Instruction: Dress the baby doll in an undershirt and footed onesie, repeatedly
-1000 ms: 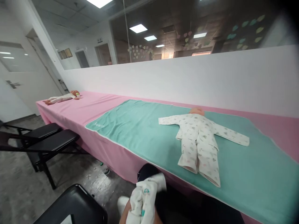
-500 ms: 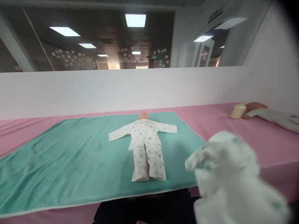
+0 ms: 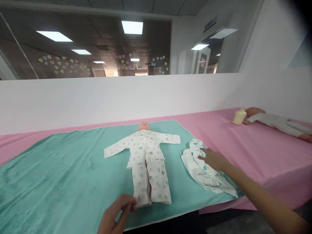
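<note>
On the teal blanket [image 3: 80, 169] a baby doll [image 3: 144, 126] lies face up, its arms stretched out sideways. It wears a white printed top [image 3: 141, 146] and matching trousers [image 3: 158, 182]. My left hand [image 3: 118, 211] is at the cuff of the trouser leg on the left, thumb and fingertips drawn together; whether cloth is between them is hidden. To the doll's right, my right hand [image 3: 214, 160] rests with spread fingers on a loosely folded white garment [image 3: 195, 162] with teal print.
Pink covering [image 3: 219, 136] shows around the blanket. A cream pump bottle [image 3: 239, 117] stands at the back right, beside a second doll [image 3: 275, 120] in pale clothing. A low white wall [image 3: 122, 100] with a window above runs behind the table.
The white garment, blurred in the air at the right before, now lies on the blanket's right side under my right hand. My left hand has come into view beside the trouser cuff.
</note>
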{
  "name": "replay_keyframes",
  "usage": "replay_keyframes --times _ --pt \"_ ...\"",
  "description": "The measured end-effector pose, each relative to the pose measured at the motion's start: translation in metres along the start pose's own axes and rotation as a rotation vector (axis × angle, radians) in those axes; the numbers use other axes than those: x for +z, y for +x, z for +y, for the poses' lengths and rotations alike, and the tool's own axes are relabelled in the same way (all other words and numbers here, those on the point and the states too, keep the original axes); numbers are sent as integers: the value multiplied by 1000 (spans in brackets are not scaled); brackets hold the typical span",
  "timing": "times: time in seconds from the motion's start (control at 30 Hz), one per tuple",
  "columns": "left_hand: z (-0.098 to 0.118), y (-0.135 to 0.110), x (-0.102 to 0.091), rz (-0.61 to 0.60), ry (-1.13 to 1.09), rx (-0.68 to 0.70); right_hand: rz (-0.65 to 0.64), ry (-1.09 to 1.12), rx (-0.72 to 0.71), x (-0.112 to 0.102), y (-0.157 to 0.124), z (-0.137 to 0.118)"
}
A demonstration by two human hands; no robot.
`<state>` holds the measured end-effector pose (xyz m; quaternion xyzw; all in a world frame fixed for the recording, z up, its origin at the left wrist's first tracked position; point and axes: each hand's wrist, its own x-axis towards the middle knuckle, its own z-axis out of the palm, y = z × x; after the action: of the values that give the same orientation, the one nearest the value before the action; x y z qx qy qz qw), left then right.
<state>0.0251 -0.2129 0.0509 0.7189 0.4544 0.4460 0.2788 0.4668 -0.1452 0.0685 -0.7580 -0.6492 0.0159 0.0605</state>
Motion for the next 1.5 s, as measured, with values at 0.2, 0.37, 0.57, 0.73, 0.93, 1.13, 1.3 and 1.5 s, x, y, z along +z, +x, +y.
replay_keyframes --times 0.2,0.37,0.57,0.73,0.93,1.13,1.3,1.5 --pt "-18 119 -16 104 154 -107 209 94 -2 -45 30 -67" --pt "-47 236 28 159 61 -52 287 478 -348 -11 97 -217" --pt "-84 290 64 98 -38 30 253 339 -242 37 163 -286" --pt "-91 286 67 109 2 38 244 309 -275 40 172 -276" --pt "-90 287 70 121 12 7 251 368 -259 43 178 -276" --pt "-95 287 72 112 48 40 256 483 -216 47 187 -272" --pt "-95 284 70 98 110 74 264 563 -210 47 193 -268" --pt "-101 268 67 72 244 210 343 604 -143 49 172 -267"
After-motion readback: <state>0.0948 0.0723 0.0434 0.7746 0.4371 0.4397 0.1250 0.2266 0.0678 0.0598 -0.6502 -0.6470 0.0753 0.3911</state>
